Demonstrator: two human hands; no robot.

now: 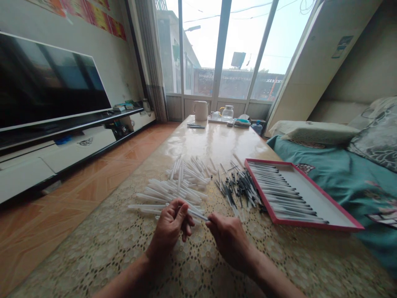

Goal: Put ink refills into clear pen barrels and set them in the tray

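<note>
From the head camera, low in the centre of the frame, the left hand (170, 227) is clenched around one slim translucent white plastic pen barrel (194, 213). The barrel's long axis runs from that grip to the right and slightly down the frame, and its free end meets the pinching fingertips of the right hand (228, 236). Just above lies the heap of matching white barrels (180, 182), with the dark thin refills (238, 188) and the red-rimmed shallow cardboard tray (310, 198) to its right on the lace-patterned tablecloth (118, 240).
</note>
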